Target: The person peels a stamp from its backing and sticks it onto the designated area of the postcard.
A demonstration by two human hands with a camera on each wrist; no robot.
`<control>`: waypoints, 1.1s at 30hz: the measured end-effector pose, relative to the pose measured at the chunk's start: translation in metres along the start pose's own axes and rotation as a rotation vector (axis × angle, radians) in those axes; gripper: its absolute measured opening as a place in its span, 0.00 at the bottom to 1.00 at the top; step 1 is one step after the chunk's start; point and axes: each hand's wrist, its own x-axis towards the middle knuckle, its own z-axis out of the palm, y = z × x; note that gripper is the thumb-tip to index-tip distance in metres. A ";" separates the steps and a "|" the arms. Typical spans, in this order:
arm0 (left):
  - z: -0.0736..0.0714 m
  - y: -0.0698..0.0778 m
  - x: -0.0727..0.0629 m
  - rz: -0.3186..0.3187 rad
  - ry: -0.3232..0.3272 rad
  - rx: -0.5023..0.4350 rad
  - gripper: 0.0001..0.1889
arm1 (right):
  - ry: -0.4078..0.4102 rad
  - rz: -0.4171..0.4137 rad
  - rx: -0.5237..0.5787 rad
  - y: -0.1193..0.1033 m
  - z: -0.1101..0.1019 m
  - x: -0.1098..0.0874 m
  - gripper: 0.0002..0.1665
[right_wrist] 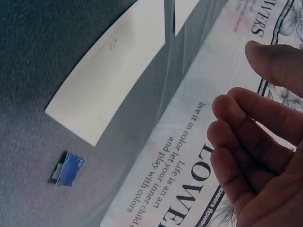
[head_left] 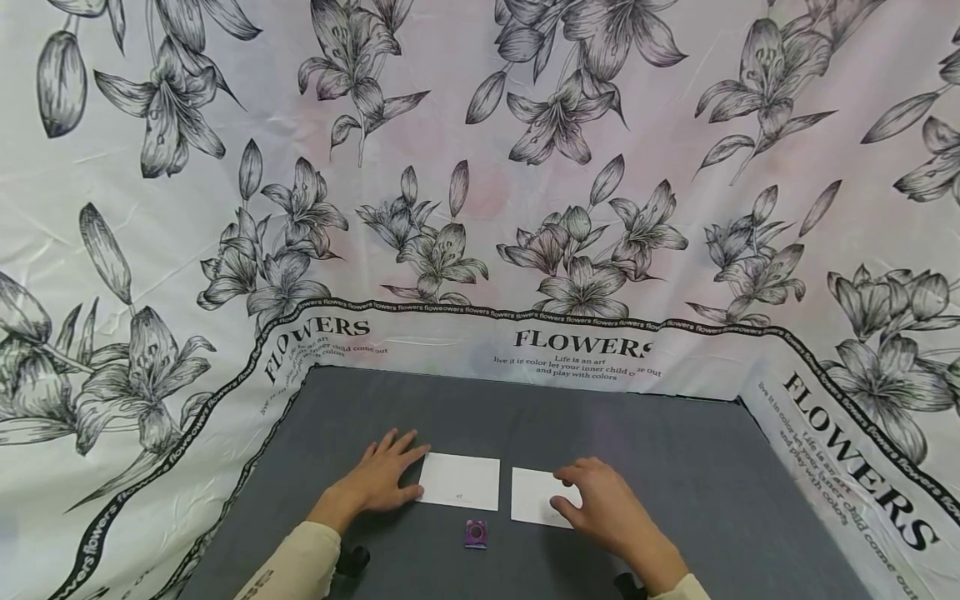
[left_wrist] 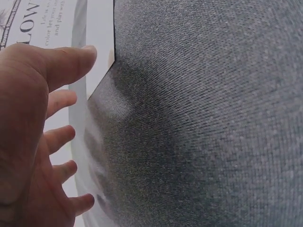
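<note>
Two white cards lie side by side on the grey cloth, the left card (head_left: 459,482) and the right card (head_left: 534,497), each with a tiny mark near its lower edge. My left hand (head_left: 384,475) spreads its fingers at the left card's left edge; its thumb (left_wrist: 75,64) overlaps that card's end in the left wrist view. Over the right end of the right card is my right hand (head_left: 603,507), fingers loosely bent with nothing between them. A small purple square packet (head_left: 476,534) lies below the gap between the cards. In the right wrist view a small blue object (right_wrist: 71,169) lies beyond one card end.
The grey-covered table (head_left: 420,408) is bordered at the back and sides by a white curtain (head_left: 442,342) printed with flowers and lettering. Black wrist bands or mounts (head_left: 352,560) show at both wrists.
</note>
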 end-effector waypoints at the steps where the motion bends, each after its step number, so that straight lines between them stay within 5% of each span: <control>1: 0.001 0.000 0.000 -0.003 -0.002 0.003 0.38 | 0.005 -0.008 -0.001 -0.001 0.001 0.001 0.15; 33: 0.009 -0.002 -0.002 -0.023 -0.026 -0.013 0.38 | -0.022 -0.210 0.061 -0.034 0.056 0.009 0.15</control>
